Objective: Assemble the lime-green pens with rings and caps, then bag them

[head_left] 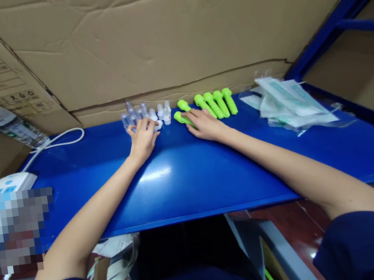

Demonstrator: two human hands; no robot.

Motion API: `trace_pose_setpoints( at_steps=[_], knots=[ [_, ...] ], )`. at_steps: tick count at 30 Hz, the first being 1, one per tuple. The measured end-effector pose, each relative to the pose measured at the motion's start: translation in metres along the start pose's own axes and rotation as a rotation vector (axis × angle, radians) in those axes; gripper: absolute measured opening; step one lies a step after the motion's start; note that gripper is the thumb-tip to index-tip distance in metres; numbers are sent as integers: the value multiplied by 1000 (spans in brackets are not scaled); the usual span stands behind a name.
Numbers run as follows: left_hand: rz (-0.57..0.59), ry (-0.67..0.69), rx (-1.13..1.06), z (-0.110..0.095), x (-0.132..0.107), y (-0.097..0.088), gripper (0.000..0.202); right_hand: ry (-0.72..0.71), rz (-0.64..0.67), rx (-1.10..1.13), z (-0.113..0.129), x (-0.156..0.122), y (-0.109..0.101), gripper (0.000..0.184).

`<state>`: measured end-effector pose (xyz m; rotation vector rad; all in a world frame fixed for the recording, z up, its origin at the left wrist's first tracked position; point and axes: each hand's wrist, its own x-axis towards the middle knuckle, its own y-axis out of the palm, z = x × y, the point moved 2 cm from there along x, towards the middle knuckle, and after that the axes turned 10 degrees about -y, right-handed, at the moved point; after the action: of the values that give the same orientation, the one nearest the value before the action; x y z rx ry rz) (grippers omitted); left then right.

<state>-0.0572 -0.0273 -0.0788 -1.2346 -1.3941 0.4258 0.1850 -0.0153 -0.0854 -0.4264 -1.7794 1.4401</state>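
Note:
My left hand rests at the group of clear plastic caps, its fingers spread over the nearest ones and the thumb apart. Beside its fingertips lies a small white plastic piece; whether they touch it I cannot tell. Several white pieces with clear tips stand just to the right. My right hand is closed over a bright green flashlight-shaped tube, its wide end pointing left. Another green tube lies just behind that hand, and several more lie in a row to its right.
Clear packets with white-and-green contents lie on the right of the blue table. Leftward are a water bottle, a white power strip and its cable. A cardboard wall closes off the back.

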Motion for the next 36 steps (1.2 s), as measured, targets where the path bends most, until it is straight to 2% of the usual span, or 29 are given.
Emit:
trace_pose_setpoints(
  at_steps=[11,19,27,36],
  knots=[
    [76,37,-23,8,3,4,24,9,17,31,1,0,-2,53],
    [127,18,11,7,2,1,41,34,9,59,7,0,0,61],
    [155,-28,22,6,0,-3,47,35,85,74,4,1,5,61],
    [177,-10,15,1,-2,-4,38,-1,102,-39,7,2,0,40]
  ],
)
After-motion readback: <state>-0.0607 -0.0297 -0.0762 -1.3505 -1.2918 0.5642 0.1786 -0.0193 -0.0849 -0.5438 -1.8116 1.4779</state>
